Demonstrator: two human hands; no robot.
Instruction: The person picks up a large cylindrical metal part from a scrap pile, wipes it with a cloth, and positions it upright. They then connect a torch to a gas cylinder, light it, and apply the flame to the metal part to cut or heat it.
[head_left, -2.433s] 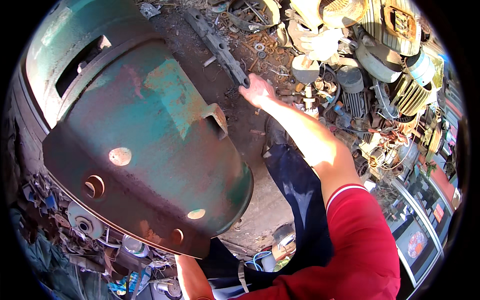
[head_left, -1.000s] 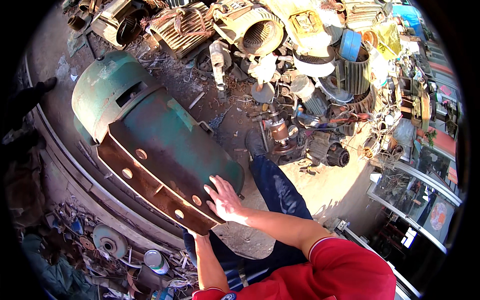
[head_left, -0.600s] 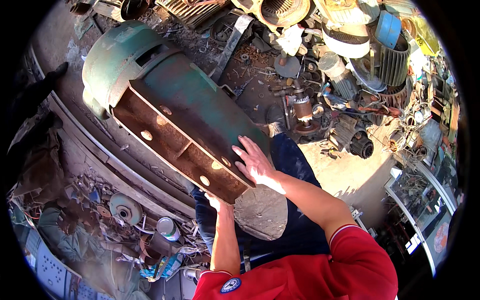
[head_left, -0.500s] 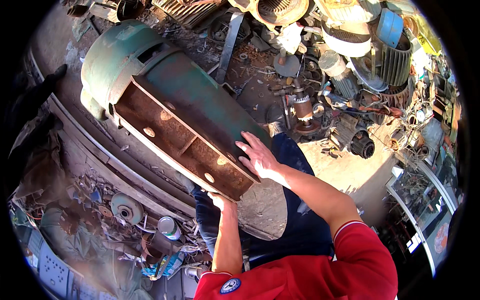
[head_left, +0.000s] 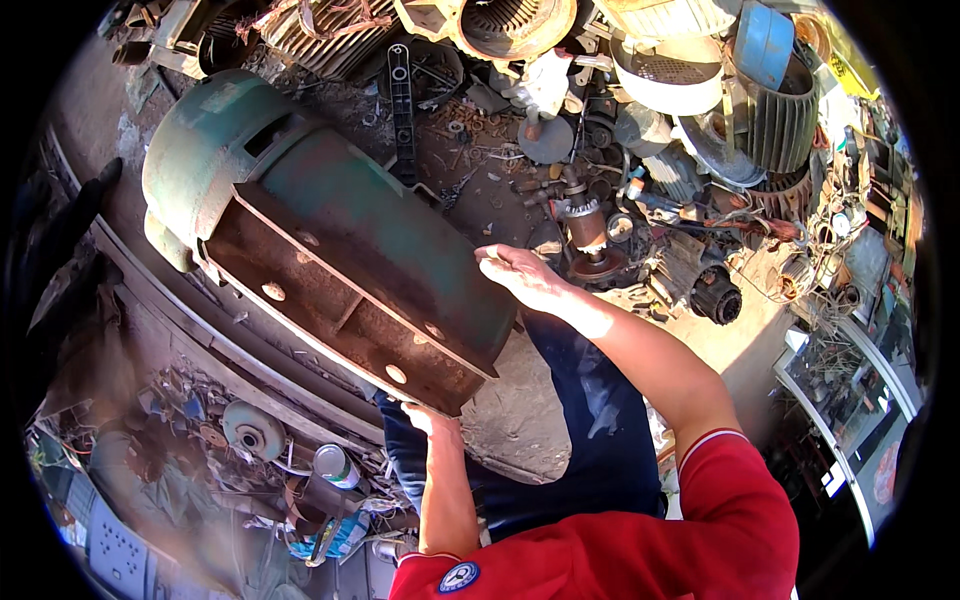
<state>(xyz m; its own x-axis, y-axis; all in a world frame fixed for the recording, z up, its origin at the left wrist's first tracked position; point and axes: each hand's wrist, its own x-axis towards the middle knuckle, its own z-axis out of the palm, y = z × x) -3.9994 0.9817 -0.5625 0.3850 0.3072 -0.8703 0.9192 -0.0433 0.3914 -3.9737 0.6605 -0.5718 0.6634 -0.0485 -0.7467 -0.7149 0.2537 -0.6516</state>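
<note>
A large green metal housing [head_left: 385,200] with a rusty, channel-shaped base [head_left: 330,290] lies on its side in front of me, its base turned toward me. The base has several holes and a cross rib. My left hand [head_left: 436,424] grips the near end of the base at its lower corner, the fingers partly hidden beneath the edge. My right hand [head_left: 525,276] is beside the right end of the green body, fingers stretched out together and holding nothing. Whether its fingertips touch the housing, I cannot tell.
A curved rail [head_left: 230,345] runs along the left. Scrap motor parts, among them a rotor [head_left: 587,235] and a finned casing [head_left: 785,125], crowd the far right. A tin can [head_left: 335,465] and a round green part [head_left: 252,430] sit lower left. Dark glove-like fingers [head_left: 85,205] show at far left.
My right hand has lifted from the housing's surface to its right end. The housing sits lower and farther left in view, its near end tilted differently, with my left hand still at its base.
</note>
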